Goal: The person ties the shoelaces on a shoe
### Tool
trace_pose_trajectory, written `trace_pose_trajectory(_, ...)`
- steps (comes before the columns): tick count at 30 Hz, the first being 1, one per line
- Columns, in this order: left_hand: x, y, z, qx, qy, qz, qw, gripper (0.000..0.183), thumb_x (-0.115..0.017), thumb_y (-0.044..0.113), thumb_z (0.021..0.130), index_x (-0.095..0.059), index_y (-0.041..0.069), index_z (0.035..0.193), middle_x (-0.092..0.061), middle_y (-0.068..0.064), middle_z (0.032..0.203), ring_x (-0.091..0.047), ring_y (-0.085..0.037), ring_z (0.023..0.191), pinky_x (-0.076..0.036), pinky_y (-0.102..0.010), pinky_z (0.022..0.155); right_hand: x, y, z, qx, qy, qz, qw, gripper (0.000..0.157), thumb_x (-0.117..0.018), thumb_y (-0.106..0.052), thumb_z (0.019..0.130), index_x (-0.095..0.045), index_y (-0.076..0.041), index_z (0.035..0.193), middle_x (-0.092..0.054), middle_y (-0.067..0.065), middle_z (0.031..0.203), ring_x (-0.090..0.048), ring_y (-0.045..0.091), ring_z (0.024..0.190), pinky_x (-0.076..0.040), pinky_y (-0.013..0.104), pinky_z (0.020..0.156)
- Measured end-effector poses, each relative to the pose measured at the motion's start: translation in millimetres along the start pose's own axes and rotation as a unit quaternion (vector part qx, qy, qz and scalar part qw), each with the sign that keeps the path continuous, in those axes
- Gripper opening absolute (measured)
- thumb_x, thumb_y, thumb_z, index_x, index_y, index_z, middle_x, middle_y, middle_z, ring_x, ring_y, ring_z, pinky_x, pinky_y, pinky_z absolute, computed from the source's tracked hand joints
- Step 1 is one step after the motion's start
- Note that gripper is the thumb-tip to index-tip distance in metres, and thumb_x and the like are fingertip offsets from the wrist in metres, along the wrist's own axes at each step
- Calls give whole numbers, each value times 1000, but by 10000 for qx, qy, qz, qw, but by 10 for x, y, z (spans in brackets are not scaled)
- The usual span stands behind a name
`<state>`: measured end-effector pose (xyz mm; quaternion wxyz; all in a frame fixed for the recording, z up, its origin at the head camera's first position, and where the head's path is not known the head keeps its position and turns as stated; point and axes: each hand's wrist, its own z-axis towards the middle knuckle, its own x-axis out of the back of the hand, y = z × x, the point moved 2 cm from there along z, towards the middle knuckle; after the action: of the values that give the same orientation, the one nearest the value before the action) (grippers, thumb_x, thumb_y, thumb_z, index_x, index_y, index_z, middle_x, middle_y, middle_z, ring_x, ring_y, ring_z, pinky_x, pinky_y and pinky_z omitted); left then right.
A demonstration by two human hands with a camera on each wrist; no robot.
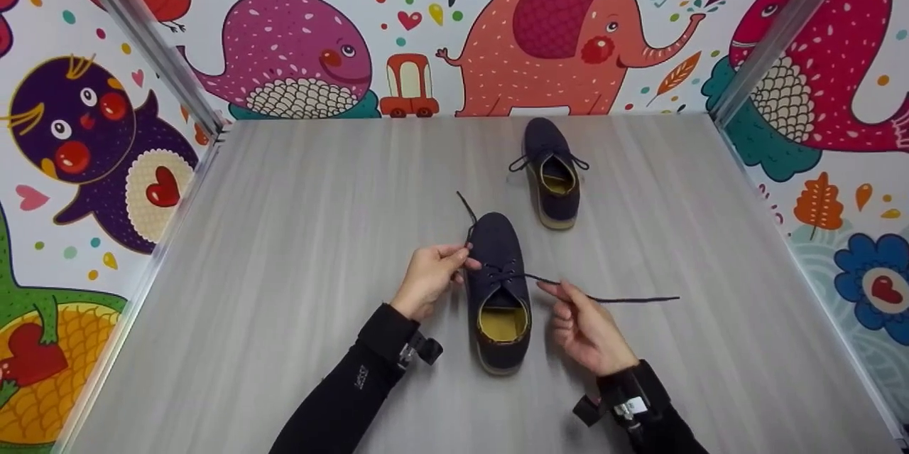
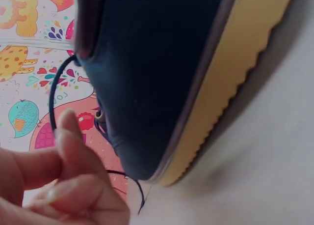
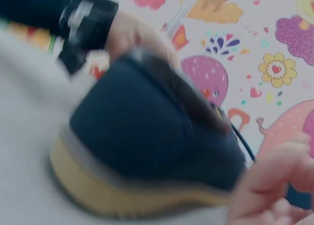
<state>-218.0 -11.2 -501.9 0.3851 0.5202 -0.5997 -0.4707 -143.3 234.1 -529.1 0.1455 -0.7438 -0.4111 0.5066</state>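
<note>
A dark navy shoe with a yellowish inside stands upright on the floor panel, its toe pointing away from me. Beside its left side, my left hand pinches one end of the shoelace, whose tail runs up past the toe. On the other side, my right hand pinches the other lace end between thumb and forefinger; its tail sticks out to the right. Both lace ends come from the top eyelets. In the right wrist view the shoe's heel is blurred and the right fingertips are partly cut off.
A second navy shoe, its lace tied in a bow, stands farther back to the right. The grey wood-look surface is bounded by walls with cartoon animals and metal corner posts.
</note>
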Motion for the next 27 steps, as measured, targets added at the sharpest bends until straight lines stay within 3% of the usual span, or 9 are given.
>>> trace_pose_trajectory(3, -12, -36, 15, 40, 34, -242, 9997, 28, -62, 14, 99, -64, -5, 120, -73, -4, 83, -51, -6, 51, -35, -18, 46, -87, -25, 52, 270, 95, 549, 9981, 26, -46, -25, 107, -60, -5, 117, -40, -6, 62, -37, 5, 49, -30, 17, 43)
trace_pose_trajectory(7, -18, -82, 37, 21, 209, -304, 9993, 20, -67, 16, 96, -70, -4, 102, -73, -3, 78, -51, -6, 47, -36, -19, 45, -89, -121, 103, 1056, 752, -5, 9916, 21, -50, -21, 106, -64, -5, 109, -50, -3, 66, -49, 7, 54, -39, 17, 46)
trace_pose_trajectory(10, -15, -116, 52, -62, 387, -350, 9986, 19, -71, 16, 94, -72, -3, 97, -72, -3, 74, -50, -6, 45, -35, -18, 43, -12, -244, 102, 1518, 1244, -471, 9794, 22, -51, -18, 105, -67, -3, 107, -60, 2, 72, -58, 11, 62, -48, 18, 53)
trace_pose_trajectory(13, -15, -147, 63, -107, 532, -443, 9975, 19, -72, 14, 92, -73, -4, 96, -71, -4, 71, -49, -6, 44, -34, -17, 42, 43, -407, 79, 1954, 1453, -820, 9664, 24, -51, -17, 105, -67, 1, 109, -63, 4, 76, -62, 12, 67, -51, 19, 59)
trace_pose_trajectory(16, -20, -187, 70, -94, 590, -454, 9972, 17, -73, 13, 91, -73, -3, 94, -70, -4, 70, -47, -5, 44, -34, -17, 41, 7, -594, 48, 2568, 1562, -1359, 9440, 25, -55, -17, 103, -67, 4, 108, -65, 6, 76, -63, 13, 67, -53, 21, 59)
trace_pose_trajectory(19, -22, -217, 65, -45, 610, -424, 9972, 15, -73, 12, 91, -74, -3, 92, -69, -4, 69, -47, -5, 43, -35, -18, 41, -135, -786, 13, 3273, 1473, -2172, 9077, 25, -60, -18, 100, -68, 6, 103, -66, 13, 78, -64, 16, 66, -55, 25, 60)
trace_pose_trajectory(22, -21, -223, 53, 0, 646, -355, 9973, 14, -73, 12, 90, -74, -2, 91, -69, -3, 68, -47, -5, 43, -35, -18, 41, -372, -958, 20, 3952, 1101, -3131, 8565, 24, -64, -16, 98, -70, 7, 98, -67, 19, 78, -65, 18, 64, -56, 28, 60)
trace_pose_trajectory(23, -20, -225, 49, 18, 662, -331, 9973, 14, -73, 12, 90, -74, -2, 91, -69, -3, 68, -47, -5, 43, -35, -18, 41, -476, -1006, 35, 4143, 933, -3522, 8341, 22, -65, -15, 97, -71, 6, 96, -67, 19, 76, -65, 18, 63, -56, 28, 60)
trace_pose_trajectory(27, -18, -249, 47, 22, 715, -280, 9970, 14, -74, 12, 89, -75, -2, 90, -69, -3, 68, -48, -5, 45, -37, -18, 42, -955, -1113, 192, 4788, 119, -4935, 7260, 17, -66, -12, 96, -74, 2, 89, -67, 8, 69, -62, 15, 59, -52, 23, 56)
